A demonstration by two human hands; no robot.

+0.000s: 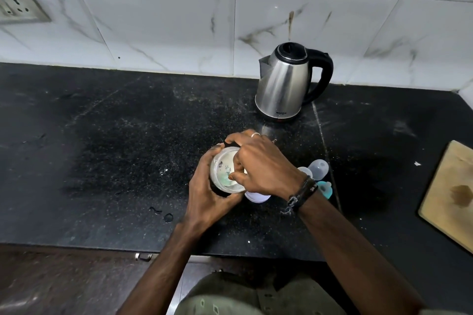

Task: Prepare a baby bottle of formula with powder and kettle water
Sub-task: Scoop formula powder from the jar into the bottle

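Note:
My left hand point(208, 194) wraps around an open clear jar of white powder point(223, 171) standing on the black counter point(102, 151). My right hand point(261, 165) reaches into the jar's mouth, its fingers pinched on a small scoop that shows greenish through the powder. Behind my right wrist lies a clear baby bottle point(318, 168) with a teal teat part point(325, 189) beside it. A white lid point(257, 197) peeks out under my right hand. The steel kettle point(286, 84) with a black handle stands at the back, lid shut.
A wooden cutting board point(450, 197) lies at the counter's right edge. Water drops point(163, 215) and powder specks dot the counter near the jar. A wall socket point(15, 5) is set in the tiled wall at upper left.

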